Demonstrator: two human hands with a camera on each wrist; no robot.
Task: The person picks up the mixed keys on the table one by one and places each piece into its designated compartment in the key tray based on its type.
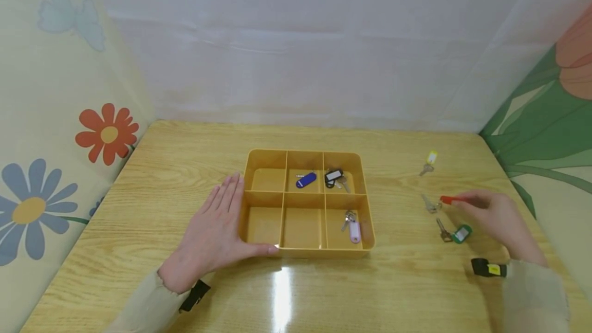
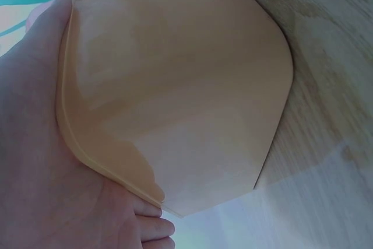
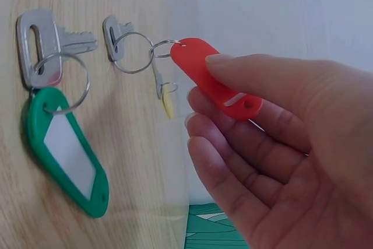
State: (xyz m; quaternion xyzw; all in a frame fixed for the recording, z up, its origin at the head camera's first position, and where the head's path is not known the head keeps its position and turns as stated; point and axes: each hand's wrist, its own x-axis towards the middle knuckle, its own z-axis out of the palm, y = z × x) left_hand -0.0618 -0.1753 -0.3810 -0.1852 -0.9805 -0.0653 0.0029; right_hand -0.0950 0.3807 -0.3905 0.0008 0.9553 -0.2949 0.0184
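Note:
My right hand [image 1: 495, 217] pinches a red key tag [image 3: 201, 77] between thumb and fingers. A ring joins the tag to a silver key [image 3: 111, 39]. Close by on the table lies a green key tag [image 3: 64, 150] with its own key [image 1: 443, 231]. At the tray's left side, my left hand [image 1: 215, 233] rests with straight fingers along the wall and its thumb on the front rim. The yellow tray [image 1: 319, 253] has several compartments. A blue key tag [image 1: 306, 180] lies in the back middle one, black-tagged keys [image 1: 334, 174] back right, a lilac key tag [image 1: 354, 231] front right.
Farther back on the right of the wooden table [image 1: 398, 292] lies a yellow key tag [image 1: 432, 157] with a key. A white backdrop [image 1: 296, 66] closes off the rear, and flower-printed panels [image 1: 41, 117] stand at both sides.

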